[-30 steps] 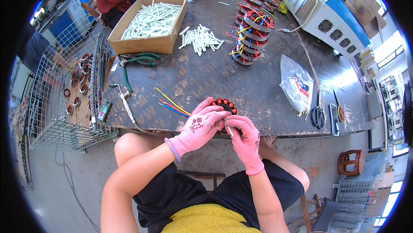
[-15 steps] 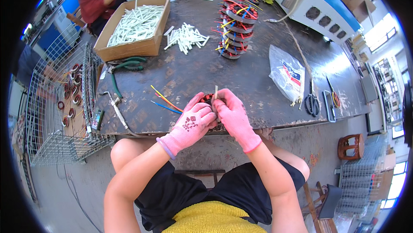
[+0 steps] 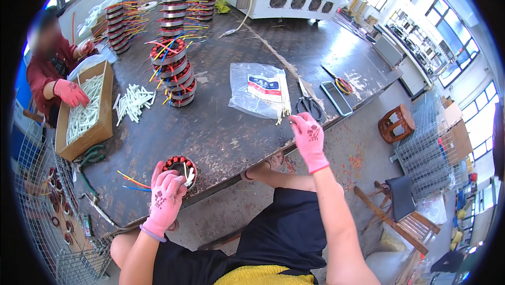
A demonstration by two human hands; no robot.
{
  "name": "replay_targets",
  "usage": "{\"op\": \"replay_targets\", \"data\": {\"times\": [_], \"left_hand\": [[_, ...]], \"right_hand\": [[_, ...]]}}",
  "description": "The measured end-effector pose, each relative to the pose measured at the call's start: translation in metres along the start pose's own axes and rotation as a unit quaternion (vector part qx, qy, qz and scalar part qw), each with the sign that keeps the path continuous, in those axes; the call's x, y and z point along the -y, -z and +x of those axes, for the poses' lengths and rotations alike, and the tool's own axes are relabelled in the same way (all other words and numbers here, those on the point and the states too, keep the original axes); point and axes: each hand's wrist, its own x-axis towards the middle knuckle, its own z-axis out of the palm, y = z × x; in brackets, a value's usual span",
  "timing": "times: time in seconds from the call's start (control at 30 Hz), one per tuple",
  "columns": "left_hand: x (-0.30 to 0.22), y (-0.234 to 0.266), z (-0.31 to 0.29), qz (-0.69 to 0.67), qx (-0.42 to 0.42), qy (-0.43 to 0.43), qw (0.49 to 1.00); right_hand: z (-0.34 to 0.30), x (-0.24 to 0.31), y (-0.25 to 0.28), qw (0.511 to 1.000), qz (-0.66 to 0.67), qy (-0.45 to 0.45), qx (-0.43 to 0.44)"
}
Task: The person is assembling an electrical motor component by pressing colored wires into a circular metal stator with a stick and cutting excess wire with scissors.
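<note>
My left hand (image 3: pixel 167 195), in a pink glove, grips a ring-shaped motor stator (image 3: pixel 178 160) with red windings at the table's front edge. Short white pieces (image 3: pixel 189 173) stick out on its right side. Yellow, red and blue lead wires (image 3: pixel 138 181) trail to the left. My right hand (image 3: pixel 309 136), also gloved in pink, is over the front edge beside a clear plastic bag (image 3: pixel 256 91). Its thumb and fingers are pinched together; what lies between them is too small to make out. Thin cream strips (image 3: pixel 284 107) poke from the bag close to those fingertips.
Black-handled scissors (image 3: pixel 309 107), a phone (image 3: pixel 336 98) and another cutting tool (image 3: pixel 343 85) lie at right. Stacked stators (image 3: pixel 176 72) stand farther back. White tubes (image 3: pixel 134 102) lie beside a cardboard box (image 3: pixel 100 136), where a co-worker's gloved hand (image 3: pixel 71 93) reaches in. Green-handled pliers (image 3: pixel 92 156) lie nearby.
My right hand has left the stator and moved right to the bag's strips. My left hand still holds the stator. The view has swung right; the co-worker's hand is now in the box.
</note>
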Motion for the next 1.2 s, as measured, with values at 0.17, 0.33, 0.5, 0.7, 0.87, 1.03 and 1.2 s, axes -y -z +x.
{"op": "replay_targets", "data": {"times": [0.17, 0.33, 0.5, 0.7, 0.87, 1.03, 1.2], "left_hand": [[0.003, 0.002, -0.004, 0.001, 0.023, 0.004, 1.000], [0.000, 0.001, 0.000, 0.015, 0.039, 0.002, 0.999], [0.004, 0.013, -0.007, 0.019, 0.047, 0.028, 0.998], [-0.001, 0.005, 0.000, 0.010, 0.014, 0.001, 1.000], [0.020, 0.041, 0.006, -0.081, 0.094, -0.065, 0.990], [0.023, 0.036, 0.003, -0.102, 0.057, -0.039, 0.992], [0.017, 0.025, 0.003, -0.110, 0.024, -0.029, 0.993]], "right_hand": [[0.028, -0.050, -0.013, 0.964, -0.134, 0.177, 0.147], [0.038, -0.069, -0.013, 0.947, -0.085, 0.259, 0.167], [0.025, -0.012, 0.019, 0.958, 0.127, 0.247, 0.075], [-0.061, 0.108, 0.076, 0.863, 0.489, 0.076, 0.106], [-0.118, 0.175, 0.065, 0.774, 0.594, 0.038, 0.216], [-0.128, 0.195, 0.048, 0.816, 0.541, 0.111, 0.173], [-0.127, 0.192, 0.055, 0.842, 0.492, 0.138, 0.174]]}}
